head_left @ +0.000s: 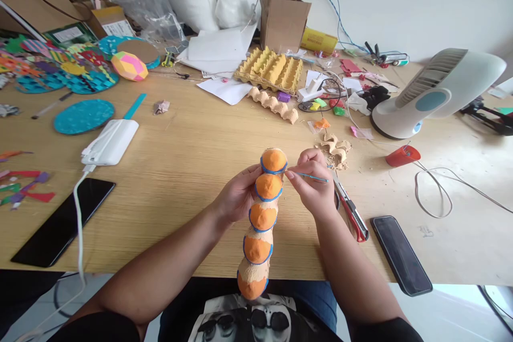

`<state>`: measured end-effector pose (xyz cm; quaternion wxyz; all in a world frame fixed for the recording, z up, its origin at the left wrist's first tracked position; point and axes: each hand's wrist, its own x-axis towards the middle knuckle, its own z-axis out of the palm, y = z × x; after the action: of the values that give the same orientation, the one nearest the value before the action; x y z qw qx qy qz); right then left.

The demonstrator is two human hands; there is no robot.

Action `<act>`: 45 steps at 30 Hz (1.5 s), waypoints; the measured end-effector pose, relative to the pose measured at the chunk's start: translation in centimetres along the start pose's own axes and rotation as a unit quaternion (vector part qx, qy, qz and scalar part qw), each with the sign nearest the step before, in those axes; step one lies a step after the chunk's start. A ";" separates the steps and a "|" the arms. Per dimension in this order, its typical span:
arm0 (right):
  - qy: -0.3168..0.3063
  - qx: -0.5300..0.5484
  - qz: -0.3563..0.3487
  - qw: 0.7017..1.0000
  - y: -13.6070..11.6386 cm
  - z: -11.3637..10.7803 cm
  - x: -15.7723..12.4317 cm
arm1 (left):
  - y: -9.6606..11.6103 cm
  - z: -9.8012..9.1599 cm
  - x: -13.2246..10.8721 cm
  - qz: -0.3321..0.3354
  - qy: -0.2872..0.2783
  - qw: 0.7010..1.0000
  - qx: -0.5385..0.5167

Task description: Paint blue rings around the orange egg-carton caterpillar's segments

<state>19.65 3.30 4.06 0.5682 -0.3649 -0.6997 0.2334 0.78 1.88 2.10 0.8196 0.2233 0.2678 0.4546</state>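
Note:
A strip of egg carton cups (263, 218) stretches from above the table down past its front edge. Orange clay covers the domes, and thin blue clay strips trace their rims. My left hand (239, 192) grips the strip's left side near the far end, its fingertips partly hidden behind it. On the other side, my right hand (313, 180) pinches a thin blue strand (310, 176), one end of which sticks out to the right. The fingers of that hand touch the strip close to the first two domes.
A red utility knife (352, 212) and a phone (401, 254) lie at the right. Another phone (64, 222) and a white power bank (111, 141) with a cable are at the left. Farther back stand a yellow egg tray (270, 70) and a white fan (436, 91).

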 end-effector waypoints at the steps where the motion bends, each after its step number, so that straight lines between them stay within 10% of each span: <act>1: 0.004 -0.003 0.000 1.000 0.0 0.0 0.0 | 0.0 0.1 0.0 -0.002 0.002 1.000 -0.001; 45: -0.089 0.140 0.124 0.978 2.2 -0.7 0.0 | 0.6 -0.4 -0.1 -0.070 -0.028 0.996 -0.040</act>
<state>20.89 4.62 2.63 0.5155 -0.3434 -0.6575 0.4290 0.14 2.12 2.22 0.8651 0.1834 0.2409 0.3999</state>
